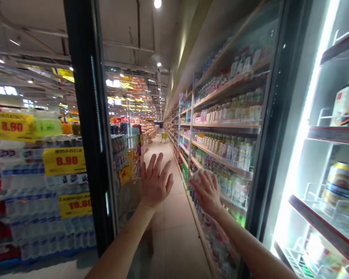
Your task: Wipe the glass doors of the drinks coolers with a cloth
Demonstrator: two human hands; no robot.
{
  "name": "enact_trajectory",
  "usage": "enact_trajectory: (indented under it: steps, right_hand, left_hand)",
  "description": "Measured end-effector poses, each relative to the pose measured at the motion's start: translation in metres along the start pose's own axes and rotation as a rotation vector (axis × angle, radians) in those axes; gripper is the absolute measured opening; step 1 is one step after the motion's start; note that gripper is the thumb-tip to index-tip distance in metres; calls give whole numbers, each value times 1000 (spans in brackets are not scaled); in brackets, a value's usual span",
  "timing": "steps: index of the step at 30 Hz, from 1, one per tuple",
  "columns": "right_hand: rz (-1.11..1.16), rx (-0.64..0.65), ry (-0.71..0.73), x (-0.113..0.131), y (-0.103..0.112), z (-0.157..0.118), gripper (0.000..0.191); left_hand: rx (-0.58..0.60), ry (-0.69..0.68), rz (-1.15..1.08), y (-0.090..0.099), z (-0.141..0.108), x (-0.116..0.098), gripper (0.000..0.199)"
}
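Observation:
A glass cooler door with a dark frame (83,85) stands open in front of me. My left hand (156,182) lies flat against its pane, the fingers spread, with nothing in it. To the right of it, my right hand (208,193) presses a crumpled white cloth (195,176) on the same glass. The cloth is mostly covered by the fingers, so I cannot tell if it is fabric or paper. Rows of bottles (221,147) and the aisle floor (174,211) show in or through the pane.
On the right is the lit cooler interior, with wire-fronted shelves (322,232), a gold-topped can (341,186) and a bottle (346,100). Stacked water packs (46,205) with yellow price signs (64,161) stand to the left. A green shopping cart (164,136) appears far down the aisle.

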State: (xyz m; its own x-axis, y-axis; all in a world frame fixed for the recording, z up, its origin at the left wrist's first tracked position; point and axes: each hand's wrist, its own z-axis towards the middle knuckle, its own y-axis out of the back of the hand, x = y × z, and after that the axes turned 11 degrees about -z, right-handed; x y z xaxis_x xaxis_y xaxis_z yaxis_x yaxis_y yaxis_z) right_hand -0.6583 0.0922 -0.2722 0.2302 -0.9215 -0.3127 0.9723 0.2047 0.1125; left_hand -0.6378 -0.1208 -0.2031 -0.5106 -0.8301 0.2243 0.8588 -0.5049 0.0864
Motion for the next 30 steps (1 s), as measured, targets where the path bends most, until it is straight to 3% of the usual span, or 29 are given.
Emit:
enact_trajectory:
  steps: [3, 5, 7, 11, 13, 15, 17, 19, 21, 23, 26, 28, 30]
  right_hand:
    - [-76, -145, -323, -42, -6, 31, 52]
    - [-103, -196, -432, -53, -8, 44, 52]
    - [-88, -164, -383, -44, -6, 40, 52]
    - [1, 40, -30, 6, 2, -4, 53]
    - [23, 83, 88, 20, 2, -15, 51]
    - [25, 45, 70, 19, -1, -4, 51]
    - [11, -44, -58, 8, -7, 23, 53]
    - [0, -134, -186, 0, -13, 49, 56]
    - [10, -136, -207, 3, -16, 57, 57]
    - [35, -30, -86, 18, -15, 37, 56]
    - [108, 148, 239, 53, -7, -26, 50]
    - [162, 206, 401, 71, -1, -64, 45]
    - [199, 229, 490, 77, 3, -81, 43]
  left_hand:
    - [-11, -9, -4, -1, -1, 3, 39]
    - [-10, -6, -11, -2, -2, 4, 40]
    - [-6, -2, -22, -3, -2, 5, 40]
    - [-4, -2, -19, -5, -1, 1, 40]
    - [9, -2, -15, -4, 1, 0, 39]
    - [44, -9, -23, -1, 2, 4, 39]
    - [101, -24, -32, 6, -1, 13, 42]
    - [125, -2, -14, 17, -14, 24, 49]
    - [120, 51, 25, 28, -36, 31, 57]
    - [121, 88, 55, 36, -65, 32, 63]
    - [168, 99, 61, 42, -108, 24, 67]
    - [204, 93, 53, 43, -128, 20, 68]
    - [229, 77, 42, 43, -138, 20, 67]
